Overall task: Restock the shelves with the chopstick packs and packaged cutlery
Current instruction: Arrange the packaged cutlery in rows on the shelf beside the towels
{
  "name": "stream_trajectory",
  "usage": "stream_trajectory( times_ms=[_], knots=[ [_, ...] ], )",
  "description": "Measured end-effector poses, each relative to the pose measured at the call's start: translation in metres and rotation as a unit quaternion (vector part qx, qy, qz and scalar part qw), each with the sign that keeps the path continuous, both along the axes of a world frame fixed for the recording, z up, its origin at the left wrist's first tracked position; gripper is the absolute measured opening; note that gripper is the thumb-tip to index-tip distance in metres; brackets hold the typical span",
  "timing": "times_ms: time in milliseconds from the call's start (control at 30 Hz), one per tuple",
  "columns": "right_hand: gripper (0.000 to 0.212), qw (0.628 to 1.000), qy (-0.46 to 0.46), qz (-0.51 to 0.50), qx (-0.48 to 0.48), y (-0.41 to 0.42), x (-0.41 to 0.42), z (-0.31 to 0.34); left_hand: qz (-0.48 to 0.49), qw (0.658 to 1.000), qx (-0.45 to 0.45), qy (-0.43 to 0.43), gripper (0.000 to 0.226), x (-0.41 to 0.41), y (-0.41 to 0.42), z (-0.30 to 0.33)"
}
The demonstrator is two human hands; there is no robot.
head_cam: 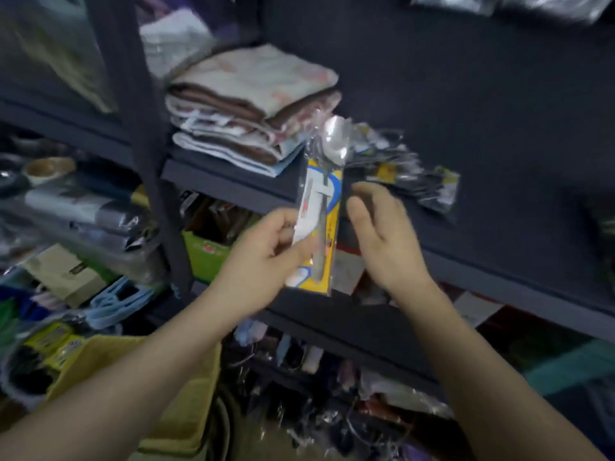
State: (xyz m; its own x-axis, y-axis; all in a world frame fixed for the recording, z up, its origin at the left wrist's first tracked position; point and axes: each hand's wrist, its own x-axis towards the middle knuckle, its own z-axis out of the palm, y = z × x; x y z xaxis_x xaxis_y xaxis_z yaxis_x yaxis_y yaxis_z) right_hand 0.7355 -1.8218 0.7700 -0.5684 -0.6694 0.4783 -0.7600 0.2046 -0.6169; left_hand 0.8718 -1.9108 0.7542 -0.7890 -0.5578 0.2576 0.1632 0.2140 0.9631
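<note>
A packaged spoon (324,201) in clear plastic with a yellow backing card stands upright in front of the dark shelf (466,181). My left hand (266,257) grips the lower left edge of this pack. Just right of it, my right hand (382,237) is open, fingers curved, a small gap away from the pack. More packaged cutlery (409,168) lies in a loose pile on the shelf behind and to the right of the spoon.
A stack of folded cloths (249,108) sits on the shelf at the left. A dark upright post (146,144) divides the shelving. A green box (206,247) and cluttered goods fill the lower shelves. A yellow bag (186,394) lies below my left arm.
</note>
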Motion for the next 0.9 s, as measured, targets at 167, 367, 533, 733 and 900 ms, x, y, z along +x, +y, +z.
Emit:
stream_trajectory(
  times_ms=[167,367,533,733,900],
  knots=[
    [0.05,0.96,0.187,-0.1,0.181,0.021,-0.094,0.019,0.047,0.997,-0.046,-0.033,0.017,-0.056,-0.001,0.047],
    [0.05,0.903,0.226,-0.016,0.364,0.019,-0.134,0.027,0.115,0.966,-0.157,-0.168,0.028,-0.122,-0.034,0.061],
    [0.035,0.919,0.218,0.015,0.328,0.036,-0.145,0.026,0.175,0.897,-0.336,-0.228,0.031,-0.151,-0.037,0.054],
    [0.025,0.909,0.259,-0.06,0.321,0.027,-0.15,0.043,0.13,0.861,-0.398,-0.286,0.031,-0.17,-0.062,0.045],
    [0.047,0.946,0.223,0.082,0.221,-0.016,-0.152,0.057,0.053,0.923,-0.275,-0.264,0.06,-0.16,-0.079,0.048]
  ],
)
